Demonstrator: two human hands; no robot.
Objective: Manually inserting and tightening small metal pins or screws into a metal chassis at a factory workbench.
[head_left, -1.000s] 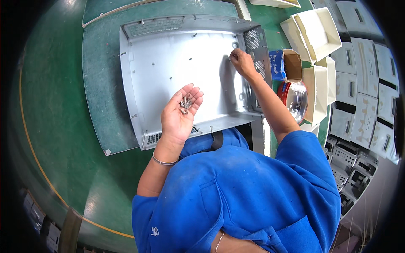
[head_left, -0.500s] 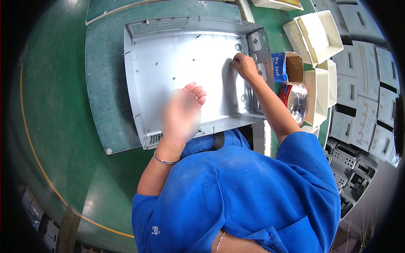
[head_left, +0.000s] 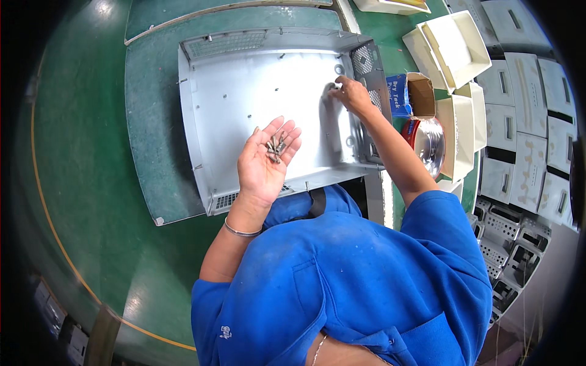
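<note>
Blue short-sleeved shirt [head_left: 366,268], silver bangle [head_left: 242,233]

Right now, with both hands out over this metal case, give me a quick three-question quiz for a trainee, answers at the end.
1. Multiple choice: what lies in the open left hand?
a) a coil of wire
b) small metal pieces
c) a roll of tape
2. True or false: the metal case has its open side facing down.
3. Short answer: which hand is nearer the blue box?

Key:
1. b
2. False; its open side faces up.
3. The right hand.
</note>
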